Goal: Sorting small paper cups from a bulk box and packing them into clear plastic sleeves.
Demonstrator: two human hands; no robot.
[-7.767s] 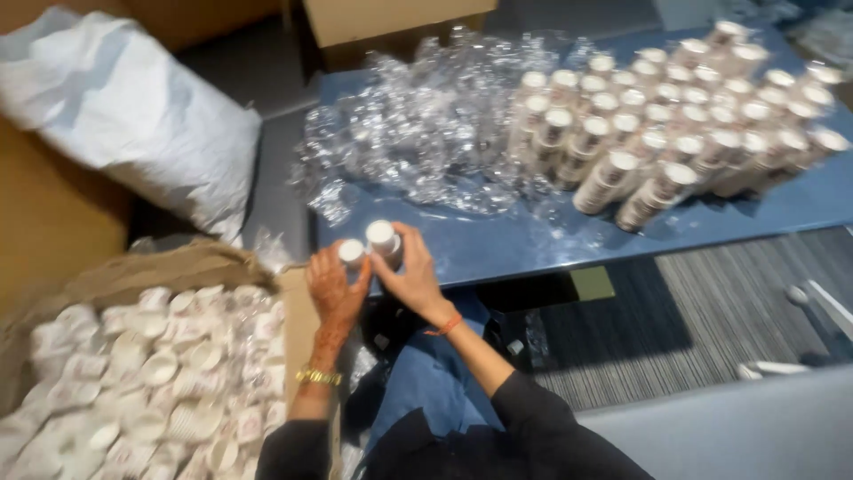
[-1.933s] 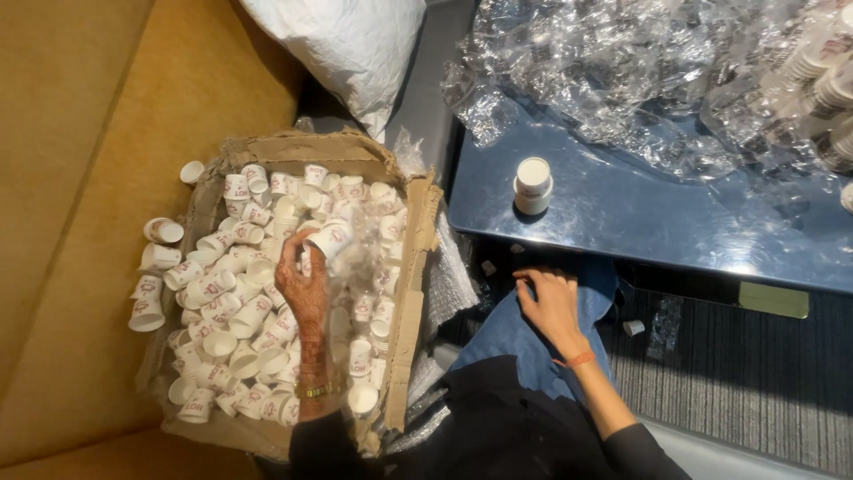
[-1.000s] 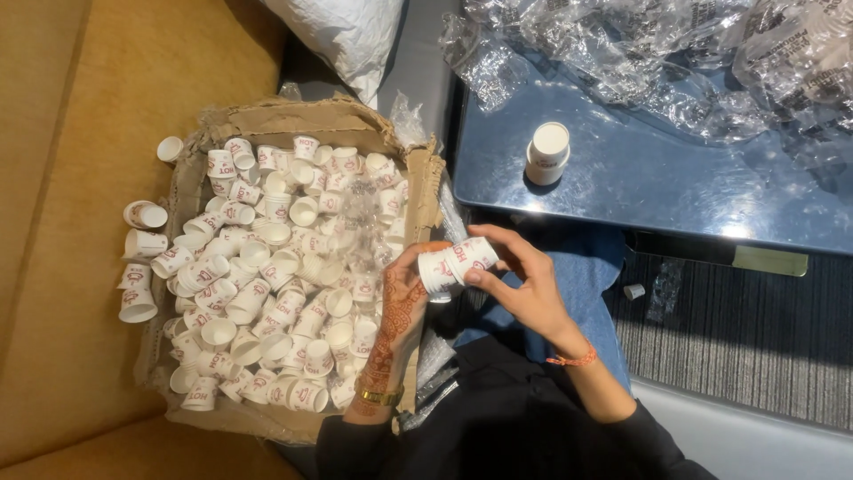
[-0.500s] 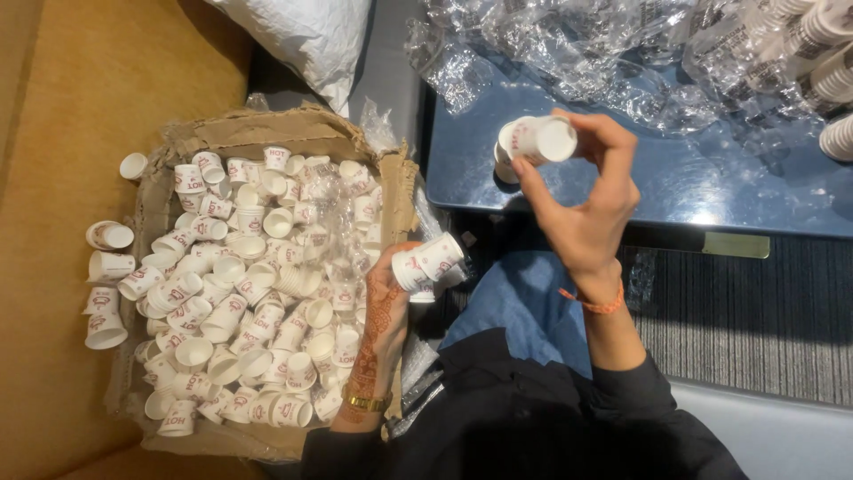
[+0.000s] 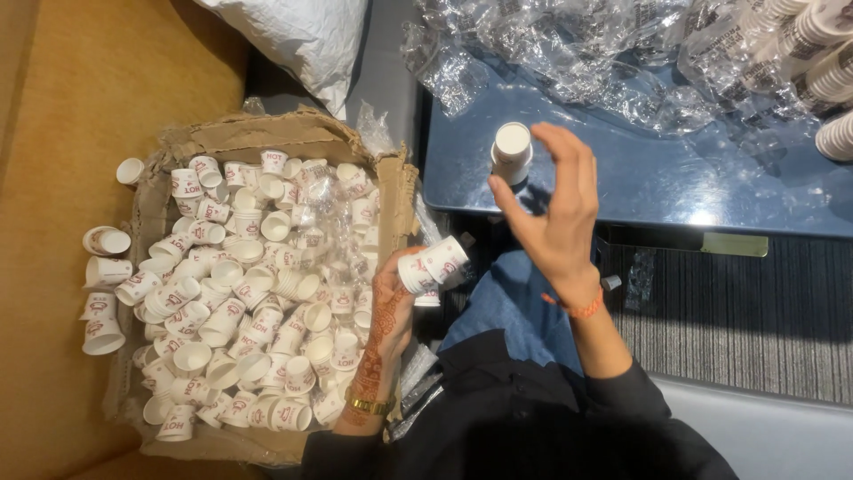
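Two small paper cups (image 5: 433,265), nested or pressed together, sit in your left hand (image 5: 391,311), which is closed round them just above your lap; their long axis lies tilted, mouths pointing up and to the right toward the table. They are white with red print, like the loose heap filling the torn cardboard box (image 5: 267,138) at your left side.

Your right hand (image 5: 555,209) is up over the near edge of the table (image 5: 640,182), fingers spread and curved, gripping nothing. Just beyond its fingertips, to the upper left, a short stack of cups (image 5: 512,153) stands upright on the dark blue top, white rim facing you. The right hand is much the nearer one to that stack; whether a fingertip touches it you cannot tell.

Farther back, crumpled clear plastic wrap (image 5: 569,49) covers the table, with sleeves of stacked cups (image 5: 822,44) at the far right corner.
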